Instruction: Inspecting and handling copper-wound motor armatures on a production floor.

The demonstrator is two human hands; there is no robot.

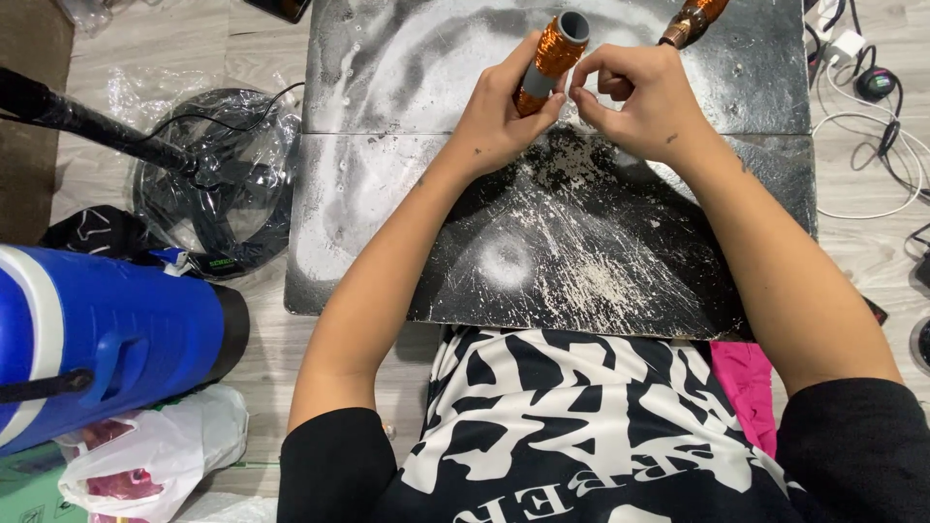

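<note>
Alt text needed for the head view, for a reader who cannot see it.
Seen from above, the left hand holds a grey tube wound with orange wire while the right hand pinches beside it, over a scratched dark board. A blue jug lies at the left on the floor.

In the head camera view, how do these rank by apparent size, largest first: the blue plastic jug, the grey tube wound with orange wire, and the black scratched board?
1. Black scratched board, largest.
2. Blue plastic jug, though it is cut off by the frame edge and nearer the camera, so this is unsure.
3. Grey tube wound with orange wire, held in the left hand, smallest.
</note>
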